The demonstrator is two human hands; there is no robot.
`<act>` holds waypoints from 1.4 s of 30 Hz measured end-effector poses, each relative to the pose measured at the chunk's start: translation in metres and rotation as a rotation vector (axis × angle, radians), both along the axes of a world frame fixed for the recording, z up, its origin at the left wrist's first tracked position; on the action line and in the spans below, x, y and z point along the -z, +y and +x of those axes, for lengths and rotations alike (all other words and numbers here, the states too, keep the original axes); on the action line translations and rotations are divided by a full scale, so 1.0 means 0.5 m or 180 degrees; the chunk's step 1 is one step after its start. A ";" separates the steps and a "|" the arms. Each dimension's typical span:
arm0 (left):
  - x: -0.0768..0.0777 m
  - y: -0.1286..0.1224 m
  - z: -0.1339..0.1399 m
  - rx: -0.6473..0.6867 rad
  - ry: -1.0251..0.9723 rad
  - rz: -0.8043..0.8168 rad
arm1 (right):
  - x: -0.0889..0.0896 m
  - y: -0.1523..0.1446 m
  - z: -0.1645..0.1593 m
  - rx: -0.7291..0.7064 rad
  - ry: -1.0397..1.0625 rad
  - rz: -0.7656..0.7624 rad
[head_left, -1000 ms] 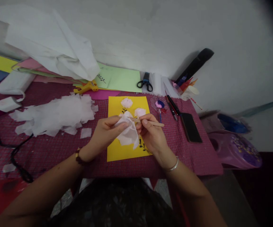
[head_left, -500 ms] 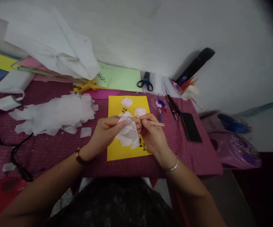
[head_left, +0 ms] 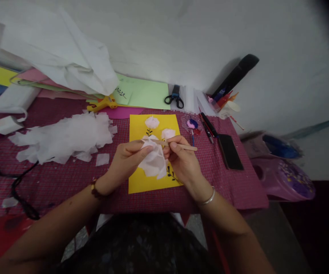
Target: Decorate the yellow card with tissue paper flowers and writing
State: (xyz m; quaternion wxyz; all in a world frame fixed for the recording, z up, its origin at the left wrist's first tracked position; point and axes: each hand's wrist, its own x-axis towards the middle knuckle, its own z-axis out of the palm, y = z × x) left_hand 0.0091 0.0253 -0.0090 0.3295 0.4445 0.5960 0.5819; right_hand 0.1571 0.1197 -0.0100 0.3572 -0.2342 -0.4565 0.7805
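My left hand point(head_left: 131, 155) pinches a thin white tissue paper piece point(head_left: 153, 161), which hangs over a yellow sheet point(head_left: 137, 184). Between finger and thumb, my right hand point(head_left: 181, 154) grips a flat wooden craft stick point(head_left: 187, 147). The stick runs leftward, and its far end lies against the tissue by my left fingers. On the yellow sheet are a white paper flower point(head_left: 152, 122) with a black painted stem and a second flower point(head_left: 168, 134), partly behind my right hand. Black painted leaves point(head_left: 170, 173) show lower down.
Torn white tissue pieces point(head_left: 64, 139) lie in a pile at left, near a yellow glue gun point(head_left: 103, 103). Scissors point(head_left: 175, 97) rest at the back. Rightward are a paint palette point(head_left: 192, 123), pens point(head_left: 208, 125) and a phone point(head_left: 230, 152). A black cable point(head_left: 21, 190) curls at left.
Both hands keep nearly the same pose and hold on the tissue and the craft stick. The whole view has shifted very slightly.
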 end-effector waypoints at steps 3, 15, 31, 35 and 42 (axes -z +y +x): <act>0.002 0.000 -0.001 -0.0006 0.0066 0.0027 | -0.004 0.006 0.002 0.0130 -0.0037 0.0056; -0.013 -0.005 -0.012 0.0345 0.0641 -0.0147 | -0.036 0.049 0.030 0.0023 -0.0653 0.1458; -0.024 -0.014 -0.013 -0.0099 0.1101 0.0066 | -0.020 0.019 0.013 -0.0197 -0.0692 0.1050; 0.008 0.006 -0.003 0.0889 -0.1316 -0.0632 | -0.020 0.004 0.009 -0.0374 -0.0808 0.1277; 0.000 0.019 -0.003 0.0851 -0.2618 -0.0800 | -0.023 -0.007 0.014 -0.0399 -0.1128 0.2042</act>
